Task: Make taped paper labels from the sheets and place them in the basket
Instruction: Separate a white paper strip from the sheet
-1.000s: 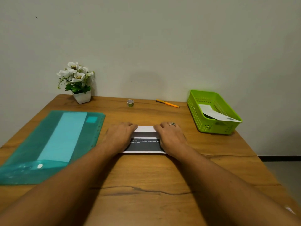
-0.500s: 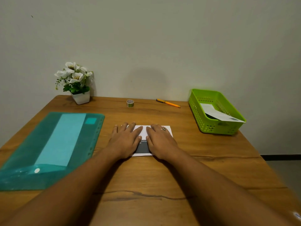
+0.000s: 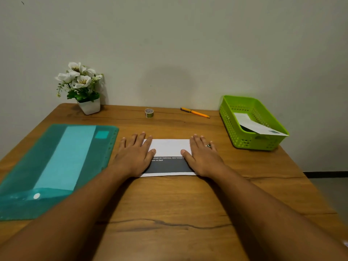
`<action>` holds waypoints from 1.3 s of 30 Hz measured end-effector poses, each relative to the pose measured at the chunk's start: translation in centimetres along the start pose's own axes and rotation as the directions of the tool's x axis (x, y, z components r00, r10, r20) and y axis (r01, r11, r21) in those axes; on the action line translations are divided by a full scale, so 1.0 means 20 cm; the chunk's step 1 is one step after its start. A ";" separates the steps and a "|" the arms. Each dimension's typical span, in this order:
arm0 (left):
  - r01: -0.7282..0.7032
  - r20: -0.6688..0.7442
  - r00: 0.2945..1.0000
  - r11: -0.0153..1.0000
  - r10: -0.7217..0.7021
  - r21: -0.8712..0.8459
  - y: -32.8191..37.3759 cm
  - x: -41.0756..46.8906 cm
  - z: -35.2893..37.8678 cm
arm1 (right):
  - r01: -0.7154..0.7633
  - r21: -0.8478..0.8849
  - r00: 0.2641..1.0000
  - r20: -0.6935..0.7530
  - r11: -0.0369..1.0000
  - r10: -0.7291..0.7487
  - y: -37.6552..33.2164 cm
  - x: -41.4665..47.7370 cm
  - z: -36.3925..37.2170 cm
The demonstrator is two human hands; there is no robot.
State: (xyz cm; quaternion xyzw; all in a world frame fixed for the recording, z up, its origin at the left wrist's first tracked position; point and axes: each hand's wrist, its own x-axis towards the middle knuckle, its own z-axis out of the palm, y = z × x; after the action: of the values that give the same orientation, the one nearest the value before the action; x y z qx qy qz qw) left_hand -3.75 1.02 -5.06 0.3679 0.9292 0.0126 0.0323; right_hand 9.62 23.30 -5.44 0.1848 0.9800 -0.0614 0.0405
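- Across the lower frame, the wooden table carries everything, with a teal folder lying at the left.
- At the right, the green basket holds one paper label that leans over its rim.
- At centre, the folded sheet lies flat. It looks thin, light and limp, and likely to slide on wood, so pinch it at a bare edge.
- The left hand and right hand lie flat with straight fingers, pressing its two ends.
- Above centre, the tape roll stands well apart from both hands.
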 end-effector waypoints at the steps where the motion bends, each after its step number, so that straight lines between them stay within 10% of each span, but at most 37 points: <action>1: 0.001 -0.005 1.000 1.000 -0.001 0.001 0.00 0.00 0.00 | -0.014 -0.006 1.000 0.000 1.000 0.014 -0.02 0.01 0.00; 9: 0.009 -0.011 1.000 1.000 -0.009 0.008 0.02 -0.01 -0.01 | 0.273 0.054 0.961 -0.048 0.960 -0.271 -0.36 0.00 0.06; 19: -0.008 0.062 0.998 0.999 0.005 0.041 -0.01 0.01 -0.04 | 0.070 0.015 0.997 0.016 0.997 -0.071 0.06 -0.01 -0.01; 39: -0.090 0.297 0.949 0.994 0.106 -0.069 0.01 0.16 -0.31 | 0.137 0.105 0.984 0.097 0.985 -0.148 -0.01 -0.05 -0.27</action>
State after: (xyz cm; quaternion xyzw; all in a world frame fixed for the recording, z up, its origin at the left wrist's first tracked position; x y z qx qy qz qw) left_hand -6.43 3.32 0.96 0.4101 0.8935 -0.0164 0.1823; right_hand 10.28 23.51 -0.03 0.1125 0.9831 -0.1218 0.0779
